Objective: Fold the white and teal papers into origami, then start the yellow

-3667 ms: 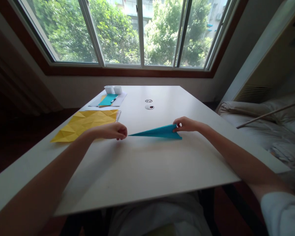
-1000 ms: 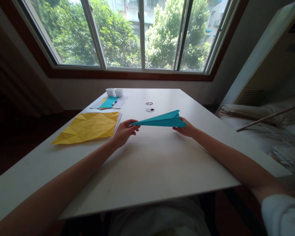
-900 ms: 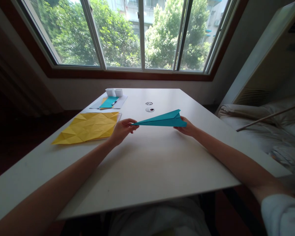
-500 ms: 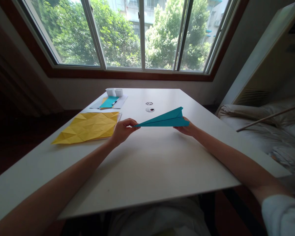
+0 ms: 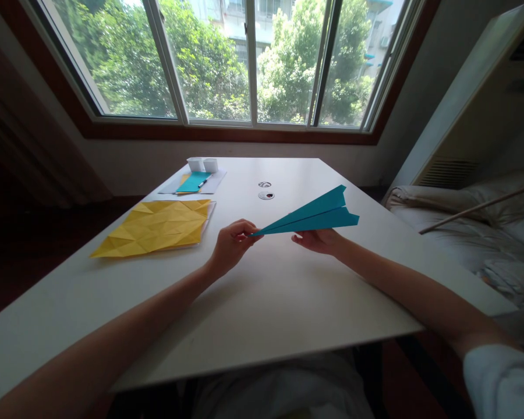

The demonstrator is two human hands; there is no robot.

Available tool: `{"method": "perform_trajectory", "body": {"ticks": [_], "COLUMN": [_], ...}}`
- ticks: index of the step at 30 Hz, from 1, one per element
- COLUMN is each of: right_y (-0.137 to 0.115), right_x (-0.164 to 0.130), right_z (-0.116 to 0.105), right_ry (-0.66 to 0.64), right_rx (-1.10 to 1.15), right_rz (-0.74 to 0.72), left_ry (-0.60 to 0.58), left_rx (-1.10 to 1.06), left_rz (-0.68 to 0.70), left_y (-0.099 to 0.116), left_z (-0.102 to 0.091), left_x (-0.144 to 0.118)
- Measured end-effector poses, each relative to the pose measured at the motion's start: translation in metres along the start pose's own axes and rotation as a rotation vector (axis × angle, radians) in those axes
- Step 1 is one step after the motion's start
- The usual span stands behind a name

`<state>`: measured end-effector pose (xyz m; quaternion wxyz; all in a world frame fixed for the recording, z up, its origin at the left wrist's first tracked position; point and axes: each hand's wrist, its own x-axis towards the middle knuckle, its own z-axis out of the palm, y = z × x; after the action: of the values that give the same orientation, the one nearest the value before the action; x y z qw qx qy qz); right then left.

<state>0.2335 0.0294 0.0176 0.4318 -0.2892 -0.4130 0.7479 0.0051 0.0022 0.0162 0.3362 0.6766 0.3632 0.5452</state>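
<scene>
- Floating above the white table (image 5: pixel 262 302), clear of its surface: a folded teal paper plane (image 5: pixel 312 214), nose pointing left, tail tilting up to the right.
- Pinching the plane's nose between closed fingertips: the left hand (image 5: pixel 232 245).
- Cupping the plane from beneath near mid-body, fingers curled onto the fold: the right hand (image 5: pixel 317 240).
- Lying flat on the table to the left, well apart: a creased yellow sheet (image 5: pixel 155 226).
- Sitting farther back: a teal sheet (image 5: pixel 193 181) with a pen (image 5: pixel 202 183), two small white boxes (image 5: pixel 202 164) behind.
</scene>
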Motion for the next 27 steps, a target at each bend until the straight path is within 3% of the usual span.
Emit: {"method": "perform_trajectory", "body": {"ticks": [7, 16, 22, 27], "right_y": [0.008, 0.015, 0.016, -0.006], "right_x": [-0.002, 0.003, 0.01, 0.027], "right_z": [0.0, 0.001, -0.005, -0.027], "right_ry": [-0.146, -0.058, 0.107, 0.379], "right_rx": [0.04, 0.006, -0.068, -0.388], "right_rz": [0.039, -0.019, -0.123, -0.322], "left_ry": [-0.035, -0.026, -0.062, -0.028], "left_rx": [-0.02, -0.027, 0.004, 0.049], "left_rz": [0.02, -0.088, -0.167, -0.149], "left_y": [-0.003, -0.005, -0.01, -0.009], "left_z": [0.003, 0.005, -0.002, -0.014], "left_x": [-0.002, -0.001, 0.002, 0.007]}}
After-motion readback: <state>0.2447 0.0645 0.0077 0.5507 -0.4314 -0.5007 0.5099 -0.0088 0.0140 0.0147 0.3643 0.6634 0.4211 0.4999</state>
